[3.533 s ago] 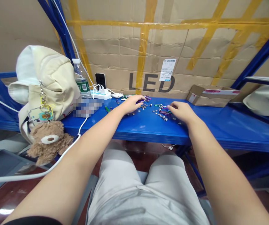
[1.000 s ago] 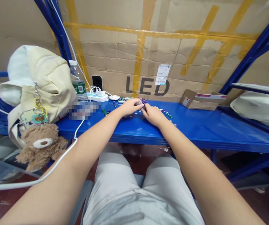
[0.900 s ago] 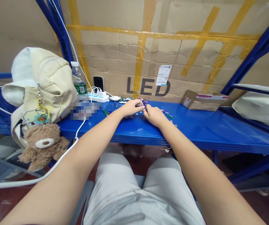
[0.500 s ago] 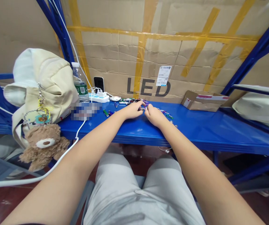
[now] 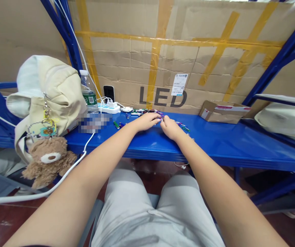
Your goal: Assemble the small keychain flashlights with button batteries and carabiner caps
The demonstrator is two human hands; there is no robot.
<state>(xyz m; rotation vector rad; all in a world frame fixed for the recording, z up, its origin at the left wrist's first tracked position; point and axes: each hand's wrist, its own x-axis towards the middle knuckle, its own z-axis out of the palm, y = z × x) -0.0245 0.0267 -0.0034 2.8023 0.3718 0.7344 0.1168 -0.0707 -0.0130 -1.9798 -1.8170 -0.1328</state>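
My left hand and my right hand meet over the blue shelf, fingertips nearly touching. Both have their fingers closed in a pinch around a small purple metallic piece, mostly covered by the fingers. Its exact kind is too small to make out. Behind the hands lies a heap of small shiny coloured pieces. To the right of my right hand are several thin blue, green and purple pieces. Left of my left hand lie a green piece and some dark blue ones.
On the left stand a cream bag with a teddy bear charm, a water bottle and a white power strip. A white cable crosses the shelf edge. Rightward sits an open cardboard box. A big carton forms the back.
The fingers of my left hand have drawn in further over the small piece, which now shows less. Both hands stay at the same place; the view has tilted slightly.
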